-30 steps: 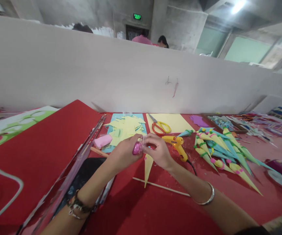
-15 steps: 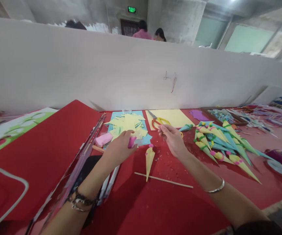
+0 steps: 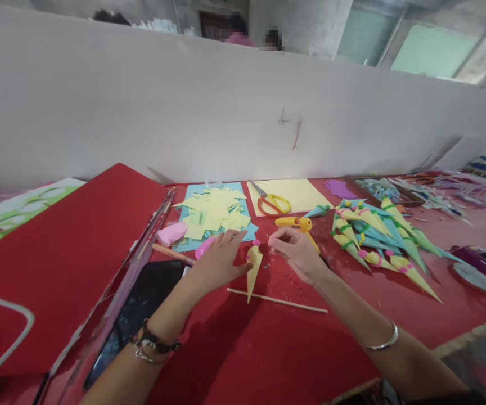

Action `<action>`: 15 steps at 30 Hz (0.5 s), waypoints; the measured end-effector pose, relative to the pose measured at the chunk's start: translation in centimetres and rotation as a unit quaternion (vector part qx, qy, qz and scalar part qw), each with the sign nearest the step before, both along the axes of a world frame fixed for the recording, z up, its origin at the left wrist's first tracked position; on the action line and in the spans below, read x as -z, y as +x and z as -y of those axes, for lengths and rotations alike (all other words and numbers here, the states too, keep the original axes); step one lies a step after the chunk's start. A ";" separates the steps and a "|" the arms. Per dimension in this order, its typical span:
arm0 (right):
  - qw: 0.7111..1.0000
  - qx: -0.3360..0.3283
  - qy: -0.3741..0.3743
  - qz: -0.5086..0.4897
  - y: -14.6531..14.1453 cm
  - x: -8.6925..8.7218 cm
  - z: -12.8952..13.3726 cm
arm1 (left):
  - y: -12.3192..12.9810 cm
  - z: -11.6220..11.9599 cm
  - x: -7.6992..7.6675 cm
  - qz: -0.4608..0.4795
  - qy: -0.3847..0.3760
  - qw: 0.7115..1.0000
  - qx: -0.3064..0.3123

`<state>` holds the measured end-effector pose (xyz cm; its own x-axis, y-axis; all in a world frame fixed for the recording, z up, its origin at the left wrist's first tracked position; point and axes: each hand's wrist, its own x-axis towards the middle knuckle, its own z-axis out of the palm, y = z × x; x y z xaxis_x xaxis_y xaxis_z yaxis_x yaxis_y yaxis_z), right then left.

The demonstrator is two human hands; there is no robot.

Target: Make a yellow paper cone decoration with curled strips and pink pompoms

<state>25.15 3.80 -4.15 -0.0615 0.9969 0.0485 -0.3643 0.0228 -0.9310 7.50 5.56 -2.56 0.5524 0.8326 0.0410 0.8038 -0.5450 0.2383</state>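
A small yellow paper cone [image 3: 255,270] with pink clay balls on its wide end lies on the red table, its tip across a thin wooden stick [image 3: 285,302]. My left hand [image 3: 220,259] is beside the cone, fingers stretched out and thumb by its edge. A bright pink lump of clay [image 3: 203,248] sits behind those fingers, apparently on the table. To the cone's right, my right hand [image 3: 296,250] is closed in a pinch; whatever is between thumb and fingertip is too small to make out. Just beyond that hand lies a yellow glue gun [image 3: 296,223], partly covered by it.
Yellow paper scraps [image 3: 215,208] lie on blue paper at the back. Scissors [image 3: 270,202] rest on a cream sheet [image 3: 302,191]. Finished-looking cones [image 3: 373,236] are piled right. A phone [image 3: 137,309], a pink packet [image 3: 172,233] and a red board [image 3: 70,264] are left.
My left hand has let go of the pink clay and moved toward the cone, fingers spreading. My right hand has come down nearer the cone, uncovering the glue gun. The view has shifted slightly.
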 end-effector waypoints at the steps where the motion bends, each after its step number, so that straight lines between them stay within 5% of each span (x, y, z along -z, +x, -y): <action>1: 1.000 -0.008 -0.008 -0.013 0.0 0.1 0.0 | 0.2 0.2 0.3 -0.001 -0.002 1.000 -0.008; 15: 0.995 -0.042 -0.061 -0.064 -0.4 1.5 0.1 | 1.6 0.4 2.5 0.055 -0.029 0.998 -0.023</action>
<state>24.78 3.72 -5.66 -0.1460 0.9875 -0.0589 -0.4761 -0.1223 -0.8709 9.12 5.21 -5.10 0.5089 0.8594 0.0495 0.7950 -0.4912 0.3560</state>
